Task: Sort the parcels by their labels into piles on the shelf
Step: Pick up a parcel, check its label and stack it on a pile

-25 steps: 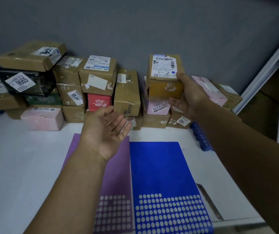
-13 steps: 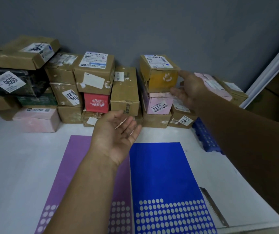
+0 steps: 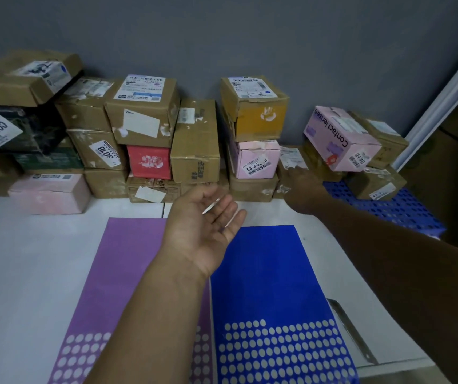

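Shelf (image 3: 28, 259): white, carrying the blue sheet (image 3: 263, 273) near its front.
Parcels (image 3: 194, 139): stacked along the wall, beyond the blue sheet's far edge.
Purple sheet (image 3: 128, 273): touching the blue sheet's left edge.
Left hand (image 3: 208, 217): above the blue sheet's far left corner, palm up, fingers loosely spread, empty (a ready second support).
Right hand (image 3: 302, 187): beyond the blue sheet's far right corner, fingers stretched onto the low brown parcel (image 3: 281, 177), gripping nothing.
Extraction: hemmed in; best drawn straight toward the blue sheet, sparing the tilted pink box (image 3: 341, 139).
Label (image 3: 291, 159): read before choosing a pile.

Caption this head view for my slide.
Right hand reaches toward a low brown parcel; open left hand hovers above purple sheet.
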